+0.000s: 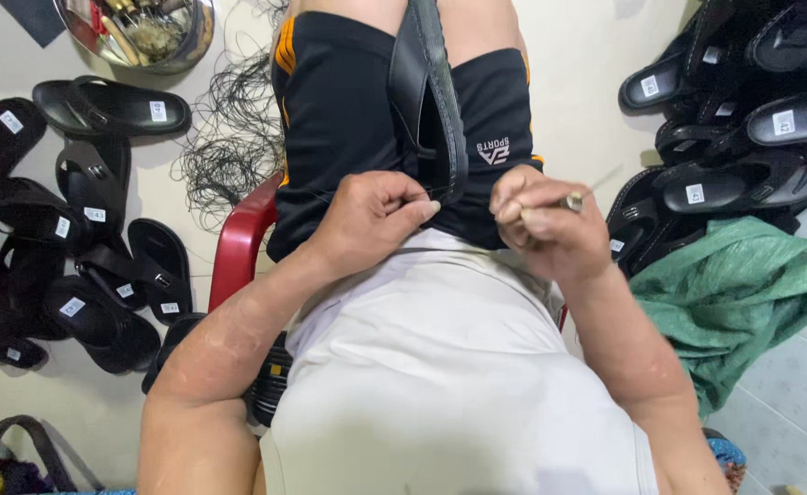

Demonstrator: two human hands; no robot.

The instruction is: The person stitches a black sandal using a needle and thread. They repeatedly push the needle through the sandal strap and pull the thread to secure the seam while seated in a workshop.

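Observation:
A black sandal stands on edge between my thighs, over my black shorts with orange stripes. My left hand is closed at the sandal's near end, pinching a thin dark thread against its sole edge. My right hand is just to the right of the sandal, closed on a thin metal awl whose needle points up and to the right. I am sitting on a red plastic chair.
Several black sandals with white tags lie on the floor to the left, and more are stacked at the upper right. A tangle of black thread lies by my left thigh. A metal bowl sits at the top left. A green sack lies at the right.

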